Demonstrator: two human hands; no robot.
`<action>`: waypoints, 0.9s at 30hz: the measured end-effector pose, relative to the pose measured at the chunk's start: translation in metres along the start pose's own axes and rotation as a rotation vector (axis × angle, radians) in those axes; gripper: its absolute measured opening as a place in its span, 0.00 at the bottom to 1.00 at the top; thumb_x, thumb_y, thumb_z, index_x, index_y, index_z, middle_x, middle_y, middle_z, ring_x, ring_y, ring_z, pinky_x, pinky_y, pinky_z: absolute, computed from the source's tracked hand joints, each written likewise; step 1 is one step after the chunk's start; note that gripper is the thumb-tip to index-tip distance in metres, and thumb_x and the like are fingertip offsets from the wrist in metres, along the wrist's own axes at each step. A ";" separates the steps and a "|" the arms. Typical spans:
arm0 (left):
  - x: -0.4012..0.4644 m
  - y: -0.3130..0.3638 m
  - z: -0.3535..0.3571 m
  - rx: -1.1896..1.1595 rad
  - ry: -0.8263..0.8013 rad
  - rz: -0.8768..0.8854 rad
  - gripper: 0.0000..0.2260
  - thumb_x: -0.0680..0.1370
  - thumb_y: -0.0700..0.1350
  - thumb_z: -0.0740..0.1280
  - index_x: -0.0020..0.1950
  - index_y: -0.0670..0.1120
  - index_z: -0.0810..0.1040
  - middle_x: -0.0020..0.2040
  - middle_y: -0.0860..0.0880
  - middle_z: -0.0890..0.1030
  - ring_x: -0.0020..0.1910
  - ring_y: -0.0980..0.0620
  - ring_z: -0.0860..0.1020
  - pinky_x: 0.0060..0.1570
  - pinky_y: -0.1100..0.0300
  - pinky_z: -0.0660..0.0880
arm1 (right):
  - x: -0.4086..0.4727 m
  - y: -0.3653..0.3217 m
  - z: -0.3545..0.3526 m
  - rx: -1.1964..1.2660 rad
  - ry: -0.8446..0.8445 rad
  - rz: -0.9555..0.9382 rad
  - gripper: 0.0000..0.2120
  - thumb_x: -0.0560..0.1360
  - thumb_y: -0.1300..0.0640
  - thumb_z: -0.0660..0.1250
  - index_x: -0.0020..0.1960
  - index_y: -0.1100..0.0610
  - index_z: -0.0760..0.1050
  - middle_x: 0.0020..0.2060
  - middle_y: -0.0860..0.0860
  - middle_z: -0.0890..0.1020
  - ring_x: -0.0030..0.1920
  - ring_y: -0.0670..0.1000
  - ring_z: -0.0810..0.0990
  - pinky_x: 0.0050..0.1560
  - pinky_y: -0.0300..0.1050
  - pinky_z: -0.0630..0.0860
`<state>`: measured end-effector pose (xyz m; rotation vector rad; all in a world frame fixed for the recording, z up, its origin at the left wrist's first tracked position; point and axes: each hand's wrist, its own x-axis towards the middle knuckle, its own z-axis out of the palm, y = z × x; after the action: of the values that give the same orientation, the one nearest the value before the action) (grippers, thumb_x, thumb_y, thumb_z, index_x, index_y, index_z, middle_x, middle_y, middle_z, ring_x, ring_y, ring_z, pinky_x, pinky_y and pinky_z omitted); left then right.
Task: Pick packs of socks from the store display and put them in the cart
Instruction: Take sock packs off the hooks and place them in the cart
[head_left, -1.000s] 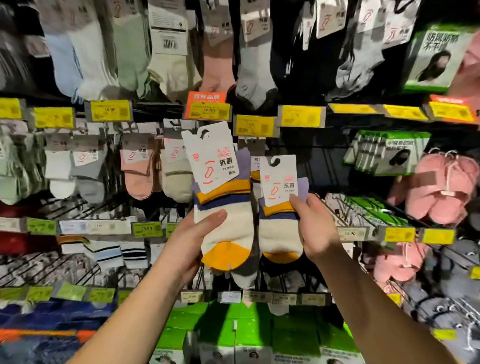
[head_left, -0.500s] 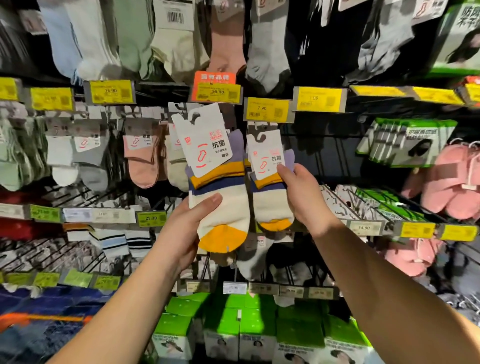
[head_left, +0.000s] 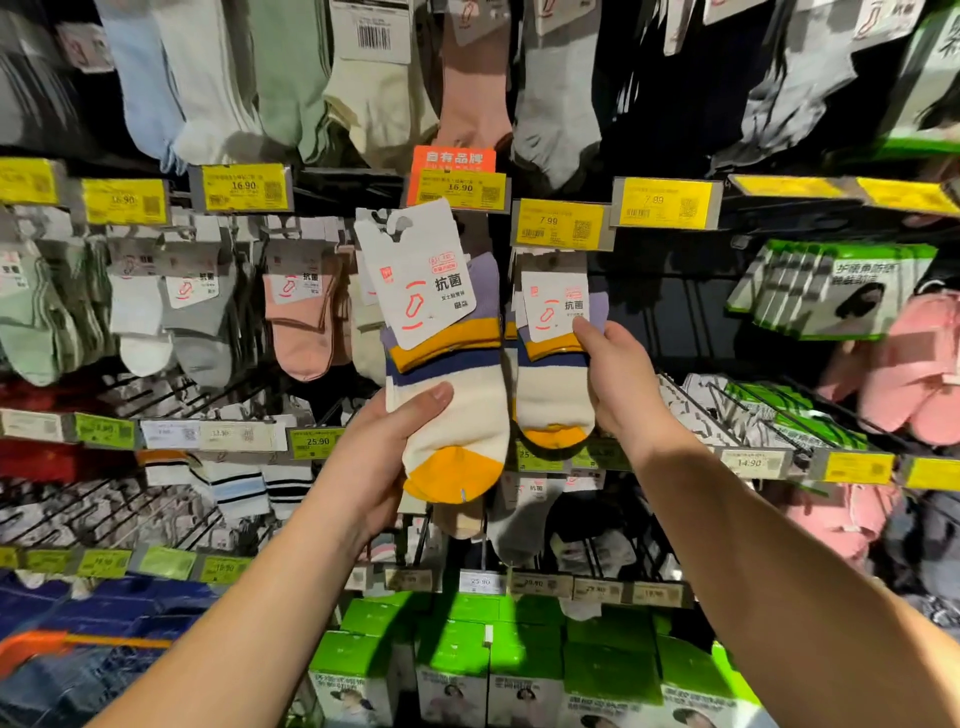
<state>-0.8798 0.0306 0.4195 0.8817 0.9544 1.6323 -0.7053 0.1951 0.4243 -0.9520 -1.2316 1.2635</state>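
Head view: left hand (head_left: 387, 457) gripping a cream sock pack (head_left: 447, 384), thumb curled across its front, free of the display. Right hand (head_left: 615, 384) pinching second sock pack (head_left: 556, 364) under yellow price tag (head_left: 563, 223).

A shop: rows of carded socks (head_left: 296, 322) hang on wire hooks (head_left: 171, 400) above yellow price tags (head_left: 241, 187), with green boxed goods (head_left: 452, 670) below.

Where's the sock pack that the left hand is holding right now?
In the head view, the sock pack sits centre frame in the left hand, just left of the matching pack the right hand grips.
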 end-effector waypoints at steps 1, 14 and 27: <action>0.000 0.000 -0.001 0.002 0.000 -0.001 0.20 0.72 0.43 0.69 0.65 0.45 0.78 0.56 0.44 0.86 0.51 0.46 0.86 0.44 0.57 0.83 | 0.002 0.001 0.002 -0.027 0.008 -0.004 0.09 0.82 0.50 0.64 0.55 0.54 0.78 0.51 0.52 0.87 0.53 0.55 0.85 0.59 0.62 0.80; 0.001 0.000 -0.006 -0.012 0.004 -0.027 0.21 0.71 0.42 0.69 0.64 0.44 0.78 0.56 0.42 0.85 0.51 0.45 0.86 0.45 0.56 0.83 | 0.048 0.006 0.017 -0.580 0.239 -0.074 0.18 0.83 0.46 0.60 0.54 0.63 0.72 0.46 0.57 0.76 0.45 0.57 0.73 0.37 0.47 0.62; -0.002 -0.004 -0.002 -0.052 -0.014 -0.063 0.20 0.70 0.42 0.70 0.62 0.45 0.79 0.52 0.44 0.87 0.46 0.47 0.87 0.38 0.57 0.83 | -0.008 -0.006 0.010 -0.395 0.256 -0.184 0.16 0.81 0.43 0.62 0.57 0.55 0.73 0.52 0.51 0.76 0.51 0.52 0.77 0.43 0.42 0.69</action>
<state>-0.8800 0.0287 0.4148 0.8194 0.9174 1.5884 -0.7136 0.1857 0.4303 -1.2106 -1.3534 0.7399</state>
